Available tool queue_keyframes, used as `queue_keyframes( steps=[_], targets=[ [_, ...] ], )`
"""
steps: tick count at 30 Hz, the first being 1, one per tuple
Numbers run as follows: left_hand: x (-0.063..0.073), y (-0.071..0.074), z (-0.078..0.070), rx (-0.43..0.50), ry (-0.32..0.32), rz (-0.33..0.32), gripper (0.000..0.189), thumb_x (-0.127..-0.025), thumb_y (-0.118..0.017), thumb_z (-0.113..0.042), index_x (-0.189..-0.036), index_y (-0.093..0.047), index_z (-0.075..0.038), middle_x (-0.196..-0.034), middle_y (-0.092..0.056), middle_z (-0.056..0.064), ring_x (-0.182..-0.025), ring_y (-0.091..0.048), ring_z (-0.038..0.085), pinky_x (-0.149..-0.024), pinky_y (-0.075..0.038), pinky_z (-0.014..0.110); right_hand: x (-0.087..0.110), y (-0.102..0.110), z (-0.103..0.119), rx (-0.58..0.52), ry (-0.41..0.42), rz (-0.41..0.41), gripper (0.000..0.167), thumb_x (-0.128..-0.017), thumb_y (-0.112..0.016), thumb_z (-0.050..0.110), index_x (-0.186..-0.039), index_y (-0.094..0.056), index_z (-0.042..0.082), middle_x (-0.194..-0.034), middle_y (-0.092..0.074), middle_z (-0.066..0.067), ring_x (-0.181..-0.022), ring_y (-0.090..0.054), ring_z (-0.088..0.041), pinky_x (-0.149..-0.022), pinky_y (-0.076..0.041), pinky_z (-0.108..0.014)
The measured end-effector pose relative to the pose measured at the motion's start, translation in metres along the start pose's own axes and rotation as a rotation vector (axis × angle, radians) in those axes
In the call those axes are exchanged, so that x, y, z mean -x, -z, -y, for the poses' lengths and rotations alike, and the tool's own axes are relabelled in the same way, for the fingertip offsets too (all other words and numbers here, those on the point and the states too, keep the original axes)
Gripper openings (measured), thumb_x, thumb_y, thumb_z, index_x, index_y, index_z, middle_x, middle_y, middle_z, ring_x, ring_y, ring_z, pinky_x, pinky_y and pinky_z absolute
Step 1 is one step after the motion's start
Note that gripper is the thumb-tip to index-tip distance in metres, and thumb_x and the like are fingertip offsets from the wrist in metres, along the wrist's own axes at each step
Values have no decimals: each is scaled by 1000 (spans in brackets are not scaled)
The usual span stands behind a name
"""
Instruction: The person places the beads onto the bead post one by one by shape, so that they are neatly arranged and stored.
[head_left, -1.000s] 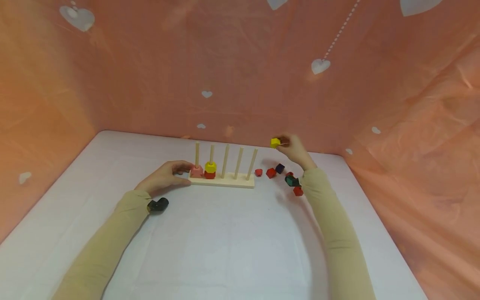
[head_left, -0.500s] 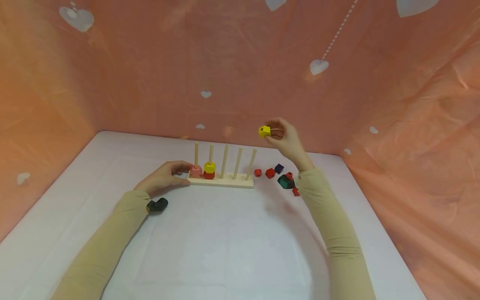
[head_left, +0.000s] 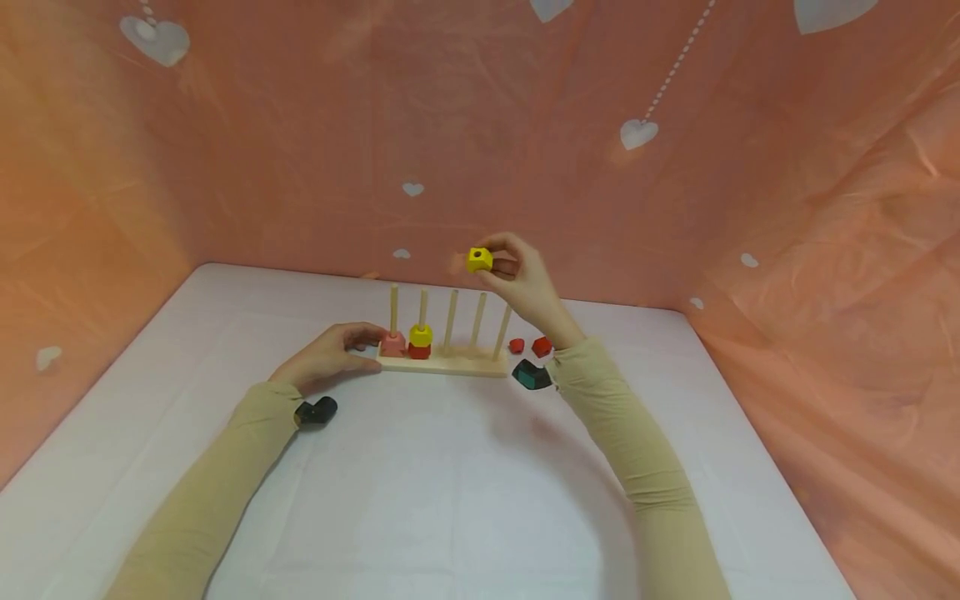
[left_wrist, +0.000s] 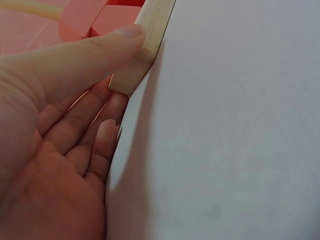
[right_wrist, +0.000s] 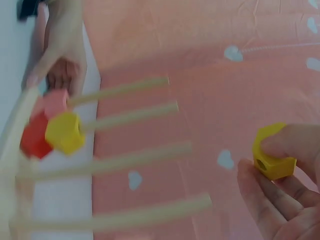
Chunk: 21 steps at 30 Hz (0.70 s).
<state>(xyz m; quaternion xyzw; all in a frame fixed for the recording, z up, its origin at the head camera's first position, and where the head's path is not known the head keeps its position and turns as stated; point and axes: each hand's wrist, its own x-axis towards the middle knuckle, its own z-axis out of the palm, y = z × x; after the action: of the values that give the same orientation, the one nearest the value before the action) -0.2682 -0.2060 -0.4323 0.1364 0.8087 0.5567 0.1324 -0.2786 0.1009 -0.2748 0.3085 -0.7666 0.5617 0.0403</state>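
Note:
A wooden peg stand (head_left: 480, 367) with several upright pegs is on the table. My left hand (head_left: 330, 354) holds its left end; in the left wrist view the thumb (left_wrist: 100, 52) lies along the base and the fingers go behind it. A pink block (head_left: 393, 344) sits on the leftmost peg. On the second peg, a yellow block (head_left: 421, 334) rests on a red block (head_left: 419, 352). My right hand (head_left: 525, 279) pinches a yellow bead block (right_wrist: 275, 167) by thumb and fingertips, above the stand and apart from the pegs. The bead's hole shows in both views.
Right of the stand lie a small red block (head_left: 517, 345) and another red block (head_left: 542, 347). The right forearm (head_left: 630, 442) covers the area beyond them. A pink cloth wall (head_left: 300, 167) with hearts rises behind the white table (head_left: 390, 500).
My right hand has moved left with the yellow bead block, rising first, to over the pegs. The right sleeve now hides several loose blocks. My left hand stays at the stand.

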Motion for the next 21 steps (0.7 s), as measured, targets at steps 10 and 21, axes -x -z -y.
queue_keyframes(
  steps=[10,21],
  targets=[
    [-1,1,0,-14,3,-5,63,-77,-81,-16,-132,-53,-7,-133,-53,12,-119,-43,32,-105,-32,48,-1,-40,9,-103,34,53,28,-88,-62,-8,-114,-55,-9,-110,-59,-20,-100,-60,-26,-92,-48,-36],
    [0,-1,-1,-4,-10,-4,60,-79,-79,-13,-133,-53,-6,-132,-53,14,-121,-43,33,-103,-33,52,1,-67,-5,-82,27,22,29,-88,-64,-5,-116,-56,-8,-110,-58,-16,-99,-59,-25,-87,-49,-33]
  ],
)
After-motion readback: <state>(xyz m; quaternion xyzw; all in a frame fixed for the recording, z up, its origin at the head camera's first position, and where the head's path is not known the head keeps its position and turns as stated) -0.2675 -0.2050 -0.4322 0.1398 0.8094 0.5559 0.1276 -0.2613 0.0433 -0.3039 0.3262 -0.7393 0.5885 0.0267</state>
